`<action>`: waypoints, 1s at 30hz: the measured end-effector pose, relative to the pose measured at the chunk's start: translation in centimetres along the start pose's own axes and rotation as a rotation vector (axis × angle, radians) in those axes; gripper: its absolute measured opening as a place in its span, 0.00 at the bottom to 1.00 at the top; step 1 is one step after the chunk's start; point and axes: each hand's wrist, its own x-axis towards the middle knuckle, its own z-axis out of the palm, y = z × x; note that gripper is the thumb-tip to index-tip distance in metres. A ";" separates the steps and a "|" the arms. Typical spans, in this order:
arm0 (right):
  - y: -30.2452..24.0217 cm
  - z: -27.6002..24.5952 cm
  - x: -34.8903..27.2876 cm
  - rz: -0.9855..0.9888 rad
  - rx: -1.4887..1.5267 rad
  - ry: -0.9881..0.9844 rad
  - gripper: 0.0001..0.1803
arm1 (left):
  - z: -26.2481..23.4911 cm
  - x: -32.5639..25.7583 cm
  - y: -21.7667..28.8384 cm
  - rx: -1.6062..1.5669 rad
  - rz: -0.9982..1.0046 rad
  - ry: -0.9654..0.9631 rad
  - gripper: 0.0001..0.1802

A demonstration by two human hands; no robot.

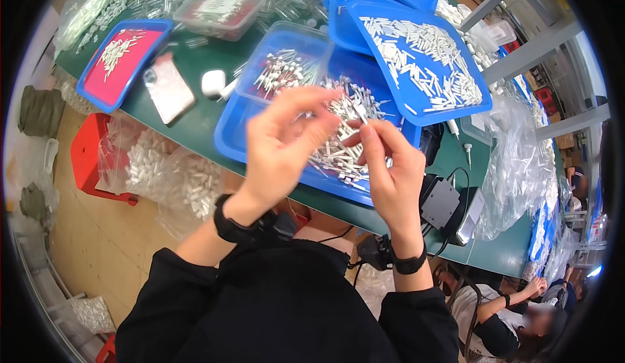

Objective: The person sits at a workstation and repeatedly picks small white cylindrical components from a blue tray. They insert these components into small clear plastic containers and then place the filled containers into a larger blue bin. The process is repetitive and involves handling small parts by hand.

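Note:
Both my hands are raised over a blue tray (229, 129) filled with small thin white sticks (342, 151). My right hand (397, 168) pinches one small white stick (360, 112) between thumb and fingers. Close on its left, my left hand (283, 145) is somewhat blurred; its thumb and forefinger look apart, and I see nothing between them. Behind the left hand, a clear plastic box (314, 47) in the tray holds more white sticks with some reddish ones. The hands hide part of the pile.
Right of the tray rests another blue tray (407, 106) of white pieces. On the green table (195, 132) lie a phone (169, 90), a white earbud case (213, 82), a pink-lined tray (146, 57) and a lidded clear box (221, 12). A red stool (88, 151) stands left; a co-worker (501, 317) sits lower right.

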 end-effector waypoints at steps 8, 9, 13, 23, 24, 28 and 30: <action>2.4 -0.4 2.5 -0.321 -0.594 0.211 0.10 | -5.1 8.8 -0.6 1.010 0.148 -0.141 0.11; 2.4 -1.3 3.0 -0.358 -0.517 0.244 0.10 | -5.5 9.3 -1.8 1.124 0.174 -0.205 0.10; 3.2 -6.3 5.3 -0.120 -0.671 0.297 0.10 | -5.9 10.6 -4.4 1.351 -0.140 -0.459 0.09; 6.4 -9.0 8.8 0.075 -0.635 -0.237 0.10 | -5.0 11.8 -6.3 1.513 -0.186 -0.313 0.07; 6.5 -9.0 8.9 0.067 -0.678 -0.238 0.09 | -5.0 11.8 -6.2 1.511 -0.183 -0.308 0.07; 7.7 -8.4 9.4 0.043 -0.818 -0.199 0.06 | -4.7 11.5 -4.9 1.532 -0.188 -0.283 0.08; 7.8 -8.2 9.5 0.029 -0.832 -0.127 0.07 | -5.0 11.3 -4.7 1.544 -0.104 -0.228 0.08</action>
